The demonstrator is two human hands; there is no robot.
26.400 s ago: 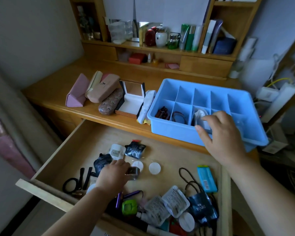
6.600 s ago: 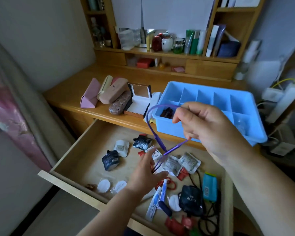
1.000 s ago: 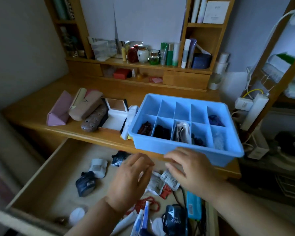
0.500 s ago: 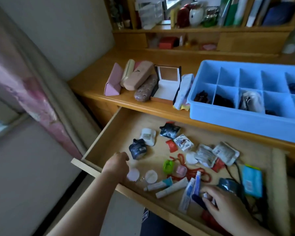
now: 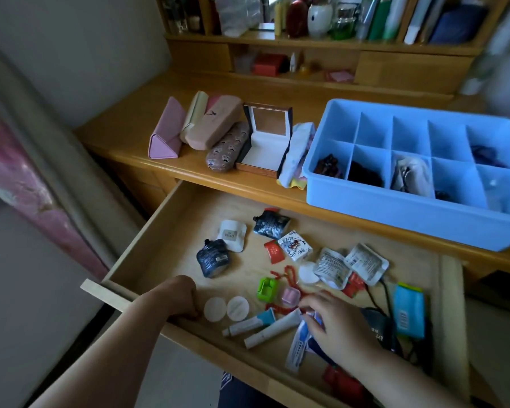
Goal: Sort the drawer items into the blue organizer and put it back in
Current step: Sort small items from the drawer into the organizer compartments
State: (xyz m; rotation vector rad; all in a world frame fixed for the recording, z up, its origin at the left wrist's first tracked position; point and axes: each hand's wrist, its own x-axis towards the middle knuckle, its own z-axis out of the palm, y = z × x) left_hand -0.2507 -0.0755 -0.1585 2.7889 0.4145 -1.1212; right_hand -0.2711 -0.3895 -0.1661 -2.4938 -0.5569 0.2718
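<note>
Head view, looking down into an open wooden drawer [image 5: 171,231] under a desk [image 5: 124,134]. Left hand [image 5: 178,298] down at the drawer's front left corner, fingers curled under; whether anything is held, impossible to tell. Right hand [image 5: 339,325] reaching into the front right of the drawer, fingers bent over a blue-and-white tube [image 5: 298,346] and touching it, with no clear view of whether the tube is actually gripped.

Blue organizer [image 5: 395,219] sitting on the desk top, above the drawer's right half, its near wall overhanging the desk edge. Dark small items in several of its front compartments, a pale bundle [image 5: 409,178] in the middle front one, back row mostly bare.

Loose in the drawer: two white round pads [image 5: 227,309] side by side just right of the left hand, two white tubes [image 5: 265,328] lying slantwise beside them, a green clip [image 5: 267,288], a small pink case [image 5: 290,295], a red beaded cord [image 5: 280,275], two dark pouches [image 5: 214,257], several white sachets [image 5: 333,267], and a blue pack [image 5: 408,313] at the right.

On the desk left of the organizer: a pink triangular case [image 5: 164,136], glasses cases [image 5: 215,122], an open box with a mirror lid [image 5: 265,142].
</note>
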